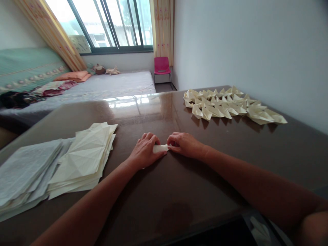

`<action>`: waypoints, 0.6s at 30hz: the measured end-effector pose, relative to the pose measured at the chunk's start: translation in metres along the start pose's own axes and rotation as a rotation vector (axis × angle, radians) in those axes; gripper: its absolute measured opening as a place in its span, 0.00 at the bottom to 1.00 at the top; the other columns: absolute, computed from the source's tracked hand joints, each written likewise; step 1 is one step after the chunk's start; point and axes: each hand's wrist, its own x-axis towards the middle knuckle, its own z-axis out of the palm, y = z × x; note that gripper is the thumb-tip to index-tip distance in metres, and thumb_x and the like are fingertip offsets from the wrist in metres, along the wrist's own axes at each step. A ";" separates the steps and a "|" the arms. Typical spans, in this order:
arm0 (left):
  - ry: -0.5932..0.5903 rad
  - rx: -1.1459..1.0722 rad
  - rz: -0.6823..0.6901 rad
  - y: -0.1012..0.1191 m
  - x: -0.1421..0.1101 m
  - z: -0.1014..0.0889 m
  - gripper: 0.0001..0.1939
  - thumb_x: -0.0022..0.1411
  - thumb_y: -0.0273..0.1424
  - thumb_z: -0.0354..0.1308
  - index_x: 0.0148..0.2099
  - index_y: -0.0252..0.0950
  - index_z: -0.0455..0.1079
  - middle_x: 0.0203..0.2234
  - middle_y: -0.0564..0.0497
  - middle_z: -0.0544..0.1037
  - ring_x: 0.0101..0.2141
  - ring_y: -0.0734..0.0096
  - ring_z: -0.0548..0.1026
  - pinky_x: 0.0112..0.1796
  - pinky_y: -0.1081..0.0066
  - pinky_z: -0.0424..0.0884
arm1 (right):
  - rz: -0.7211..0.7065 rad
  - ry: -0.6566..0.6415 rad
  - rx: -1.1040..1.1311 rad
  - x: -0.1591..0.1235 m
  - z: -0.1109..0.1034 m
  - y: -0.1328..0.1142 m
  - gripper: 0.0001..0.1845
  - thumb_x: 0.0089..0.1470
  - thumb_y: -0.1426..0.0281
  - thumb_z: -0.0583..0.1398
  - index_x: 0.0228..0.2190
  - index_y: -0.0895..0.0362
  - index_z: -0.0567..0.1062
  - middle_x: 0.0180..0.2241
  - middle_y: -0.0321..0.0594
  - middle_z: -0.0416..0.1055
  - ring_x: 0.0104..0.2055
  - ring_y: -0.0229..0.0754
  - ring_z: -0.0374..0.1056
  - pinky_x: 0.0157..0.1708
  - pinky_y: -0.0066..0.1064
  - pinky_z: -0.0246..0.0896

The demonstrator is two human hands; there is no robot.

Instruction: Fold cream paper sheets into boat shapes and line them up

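Observation:
A small folded piece of cream paper lies on the brown table between my hands, mostly covered by them. My left hand rests over its left part, with fingers curled and the thumb along the near edge. At the paper's right end, my right hand pinches it between thumb and bent fingers. To the left sits a stack of creased cream paper sheets. Several folded paper boats stand in rows at the far right of the table.
Left of the creased sheets lies a pile of greyish printed papers. The glossy table reflects the window. A dark flat object shows at the near edge. Beyond stand a bed and a pink chair; a wall rises at right.

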 end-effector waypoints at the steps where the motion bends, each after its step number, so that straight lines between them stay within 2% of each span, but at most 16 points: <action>1: 0.002 -0.019 -0.009 -0.001 0.000 0.001 0.21 0.53 0.50 0.59 0.39 0.38 0.65 0.37 0.49 0.70 0.42 0.59 0.67 0.41 0.62 0.66 | 0.002 0.002 0.003 0.000 0.000 0.000 0.08 0.54 0.65 0.60 0.36 0.55 0.76 0.34 0.38 0.71 0.32 0.35 0.66 0.31 0.25 0.53; 7: 0.008 -0.113 -0.060 0.002 -0.002 0.001 0.20 0.52 0.46 0.62 0.39 0.39 0.63 0.34 0.53 0.72 0.36 0.64 0.71 0.37 0.66 0.66 | -0.011 0.001 0.078 0.001 0.001 0.002 0.08 0.54 0.64 0.61 0.35 0.54 0.77 0.35 0.36 0.71 0.31 0.33 0.65 0.29 0.24 0.52; 12: 0.043 -0.077 0.000 0.005 -0.005 0.000 0.18 0.54 0.44 0.61 0.41 0.39 0.64 0.35 0.52 0.72 0.39 0.63 0.71 0.41 0.64 0.66 | -0.030 -0.046 0.106 0.004 -0.001 0.001 0.09 0.55 0.66 0.60 0.33 0.56 0.79 0.33 0.37 0.73 0.31 0.34 0.66 0.31 0.24 0.52; 16: 0.200 0.038 0.117 0.004 -0.008 -0.004 0.22 0.56 0.44 0.61 0.48 0.39 0.66 0.47 0.46 0.71 0.51 0.57 0.64 0.51 0.59 0.62 | 0.045 -0.047 0.037 0.006 -0.002 0.000 0.11 0.56 0.65 0.58 0.30 0.56 0.78 0.31 0.39 0.75 0.32 0.37 0.67 0.31 0.25 0.52; 18: 0.282 0.106 0.128 0.005 -0.012 -0.007 0.19 0.59 0.41 0.58 0.50 0.40 0.67 0.48 0.46 0.71 0.52 0.56 0.63 0.51 0.58 0.61 | 0.114 -0.032 0.005 0.008 -0.002 0.003 0.12 0.57 0.64 0.57 0.30 0.56 0.78 0.30 0.40 0.75 0.32 0.38 0.67 0.29 0.26 0.51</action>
